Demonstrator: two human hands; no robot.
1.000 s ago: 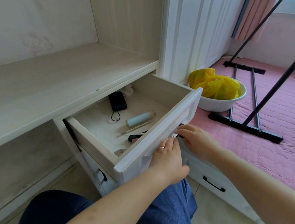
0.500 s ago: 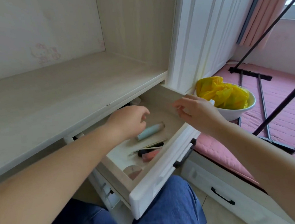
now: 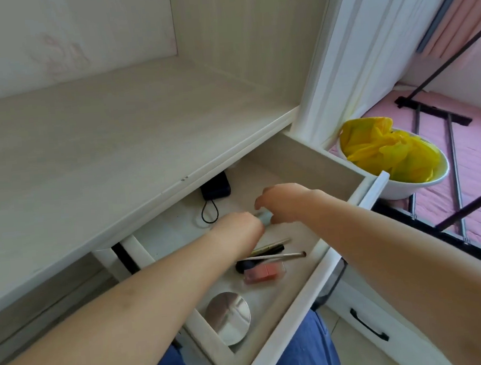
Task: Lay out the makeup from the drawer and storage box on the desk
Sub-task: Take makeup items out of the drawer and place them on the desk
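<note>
Drawer (image 3: 351, 231): pulled out under the desk (image 3: 108, 153), both hands inside.
Left hand (image 3: 238, 226): down on the pale blue tube (image 3: 265, 217) mid-drawer, fingers hidden, so I cannot tell whether it grips.
Right hand (image 3: 286, 200): over the tube's other end, fingers curled down; grasp unclear.
Nearer the drawer front: pencil (image 3: 271, 246), brush (image 3: 272, 257), pink bottle (image 3: 263, 272), round compact (image 3: 228, 317).
Drawer back: black pouch (image 3: 216, 186).

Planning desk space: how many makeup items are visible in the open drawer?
5, all in the drawer: a blue tube between both hands, a pencil, a brush, a pink bottle, and a round compact nearest the front. The arms may hide more.
</note>
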